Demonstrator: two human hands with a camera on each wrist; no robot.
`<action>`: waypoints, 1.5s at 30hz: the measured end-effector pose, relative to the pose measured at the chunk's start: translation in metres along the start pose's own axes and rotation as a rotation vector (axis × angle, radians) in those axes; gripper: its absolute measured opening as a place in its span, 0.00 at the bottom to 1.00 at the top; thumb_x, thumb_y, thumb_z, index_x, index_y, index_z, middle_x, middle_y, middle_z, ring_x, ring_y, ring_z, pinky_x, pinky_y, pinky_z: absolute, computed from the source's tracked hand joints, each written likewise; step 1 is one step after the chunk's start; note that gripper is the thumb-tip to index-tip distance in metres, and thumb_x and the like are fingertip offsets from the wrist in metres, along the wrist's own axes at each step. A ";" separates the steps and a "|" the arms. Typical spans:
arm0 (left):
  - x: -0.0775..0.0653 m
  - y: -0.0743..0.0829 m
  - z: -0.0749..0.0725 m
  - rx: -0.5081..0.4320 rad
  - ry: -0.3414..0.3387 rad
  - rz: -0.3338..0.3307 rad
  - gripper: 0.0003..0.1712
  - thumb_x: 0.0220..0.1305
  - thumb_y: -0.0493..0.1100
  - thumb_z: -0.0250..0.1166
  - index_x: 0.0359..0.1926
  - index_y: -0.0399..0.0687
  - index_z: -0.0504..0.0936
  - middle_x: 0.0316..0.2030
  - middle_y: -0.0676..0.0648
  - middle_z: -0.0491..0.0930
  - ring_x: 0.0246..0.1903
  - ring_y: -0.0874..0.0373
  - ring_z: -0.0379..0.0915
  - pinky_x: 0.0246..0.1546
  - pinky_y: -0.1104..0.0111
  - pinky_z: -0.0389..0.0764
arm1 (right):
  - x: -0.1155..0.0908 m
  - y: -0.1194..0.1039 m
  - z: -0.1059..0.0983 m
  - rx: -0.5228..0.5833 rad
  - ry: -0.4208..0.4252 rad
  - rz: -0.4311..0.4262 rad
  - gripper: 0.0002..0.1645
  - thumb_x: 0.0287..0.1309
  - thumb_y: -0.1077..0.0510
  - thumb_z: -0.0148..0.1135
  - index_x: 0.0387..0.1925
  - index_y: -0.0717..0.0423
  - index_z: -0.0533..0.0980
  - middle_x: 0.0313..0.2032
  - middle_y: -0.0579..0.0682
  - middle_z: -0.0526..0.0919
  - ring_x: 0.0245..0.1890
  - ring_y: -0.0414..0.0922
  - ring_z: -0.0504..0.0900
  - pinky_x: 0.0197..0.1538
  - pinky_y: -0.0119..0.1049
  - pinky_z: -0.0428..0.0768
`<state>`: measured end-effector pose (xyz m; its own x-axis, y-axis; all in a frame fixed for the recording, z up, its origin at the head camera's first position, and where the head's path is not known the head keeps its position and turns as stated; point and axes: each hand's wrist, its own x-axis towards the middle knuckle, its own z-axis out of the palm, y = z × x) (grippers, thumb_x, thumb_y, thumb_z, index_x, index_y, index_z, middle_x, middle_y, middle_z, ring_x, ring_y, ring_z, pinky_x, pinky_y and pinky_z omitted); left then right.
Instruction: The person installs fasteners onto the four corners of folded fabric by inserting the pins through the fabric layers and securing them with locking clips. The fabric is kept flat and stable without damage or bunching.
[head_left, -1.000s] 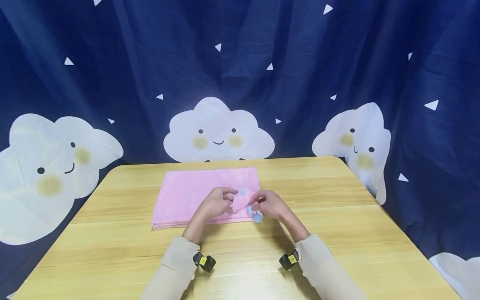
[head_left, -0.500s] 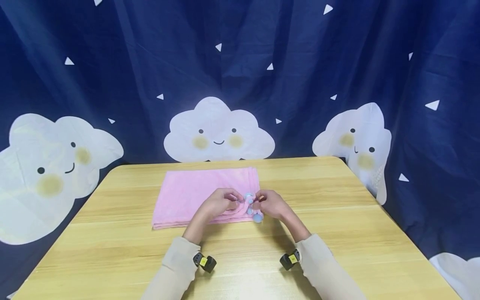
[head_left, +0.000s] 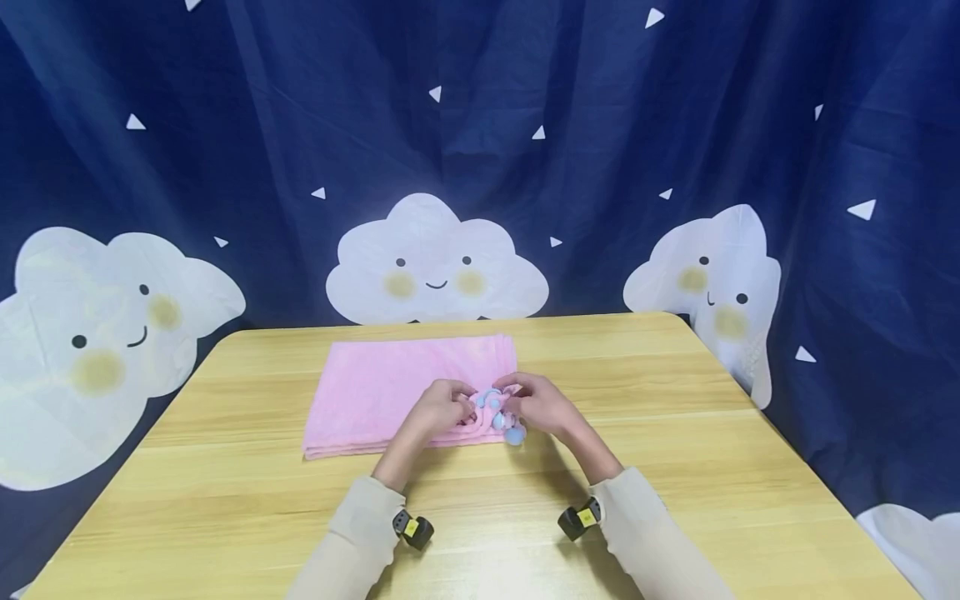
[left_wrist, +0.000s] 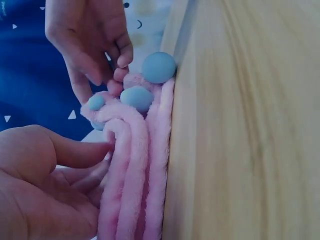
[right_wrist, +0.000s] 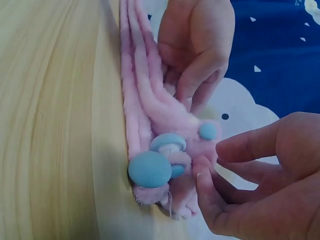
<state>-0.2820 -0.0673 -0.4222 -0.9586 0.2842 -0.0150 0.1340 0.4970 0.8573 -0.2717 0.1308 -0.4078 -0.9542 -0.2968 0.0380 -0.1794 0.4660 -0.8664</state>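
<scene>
A folded pink plush cloth (head_left: 405, 383) lies on the table, its near right corner bunched between both hands. Light blue round buttons sit on that corner, the largest blue button (right_wrist: 150, 169) at the table's edge side in the right wrist view. My left hand (head_left: 438, 407) pinches the folded layers left of the buttons, its thumb on the fold in the left wrist view. My right hand (head_left: 543, 404) pinches the corner with thumb and finger beside a small blue button (right_wrist: 207, 131). Part of the corner is hidden behind the fingers in the head view.
The wooden table (head_left: 675, 467) extends around the cloth on all sides. A navy curtain (head_left: 480, 158) with white smiling clouds hangs behind it. Black wrist cameras are strapped over both light sleeves (head_left: 360, 525).
The raised pink flap between my hands has been turned down, and blue buttons now show there. My right hand has shifted slightly up and left; the rest of the cloth stays put.
</scene>
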 end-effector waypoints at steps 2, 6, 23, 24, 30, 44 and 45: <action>0.000 0.000 0.001 0.002 -0.007 0.005 0.19 0.55 0.29 0.61 0.50 0.34 0.80 0.28 0.46 0.82 0.29 0.56 0.79 0.39 0.60 0.80 | -0.001 -0.001 -0.001 0.034 -0.011 0.015 0.15 0.57 0.68 0.59 0.46 0.61 0.79 0.32 0.56 0.80 0.32 0.52 0.78 0.31 0.40 0.77; -0.001 0.003 0.004 0.019 0.005 0.010 0.15 0.53 0.31 0.66 0.45 0.37 0.79 0.31 0.46 0.82 0.32 0.55 0.78 0.41 0.59 0.79 | -0.002 -0.002 -0.003 0.093 -0.015 0.031 0.07 0.61 0.64 0.59 0.40 0.64 0.79 0.30 0.55 0.79 0.32 0.52 0.77 0.34 0.42 0.77; -0.009 0.025 0.013 0.014 0.098 0.118 0.11 0.59 0.38 0.67 0.44 0.44 0.85 0.36 0.48 0.84 0.37 0.55 0.78 0.39 0.59 0.80 | -0.001 -0.001 -0.007 0.150 -0.119 0.039 0.12 0.48 0.72 0.60 0.38 0.73 0.73 0.28 0.56 0.77 0.27 0.47 0.77 0.38 0.51 0.80; -0.010 0.026 0.013 0.016 0.102 0.129 0.10 0.60 0.37 0.66 0.43 0.44 0.86 0.37 0.48 0.84 0.37 0.55 0.78 0.39 0.58 0.80 | 0.000 0.000 -0.008 0.149 -0.128 0.046 0.13 0.47 0.72 0.61 0.38 0.73 0.72 0.28 0.56 0.77 0.27 0.47 0.77 0.38 0.52 0.80; -0.011 0.029 0.018 -0.009 0.114 0.182 0.07 0.58 0.31 0.65 0.39 0.39 0.85 0.34 0.45 0.85 0.31 0.57 0.79 0.34 0.61 0.82 | 0.001 0.004 -0.009 0.117 -0.148 0.094 0.17 0.49 0.70 0.66 0.41 0.73 0.71 0.26 0.55 0.77 0.24 0.47 0.77 0.37 0.50 0.82; -0.005 0.025 0.027 0.027 0.124 0.189 0.05 0.56 0.32 0.68 0.35 0.42 0.85 0.29 0.50 0.85 0.28 0.60 0.78 0.32 0.64 0.80 | -0.001 0.006 -0.013 0.176 -0.185 0.075 0.16 0.51 0.73 0.62 0.43 0.74 0.71 0.28 0.58 0.81 0.28 0.52 0.82 0.38 0.50 0.83; -0.006 0.025 0.027 0.029 0.126 0.195 0.05 0.56 0.32 0.68 0.35 0.42 0.86 0.29 0.49 0.85 0.28 0.60 0.78 0.32 0.63 0.80 | -0.001 0.006 -0.013 0.163 -0.184 0.073 0.15 0.52 0.72 0.62 0.42 0.73 0.71 0.27 0.58 0.81 0.27 0.51 0.81 0.37 0.49 0.83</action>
<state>-0.2667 -0.0348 -0.4146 -0.9374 0.2733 0.2157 0.3252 0.4666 0.8225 -0.2753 0.1448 -0.4064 -0.9008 -0.4211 -0.1062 -0.0561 0.3554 -0.9330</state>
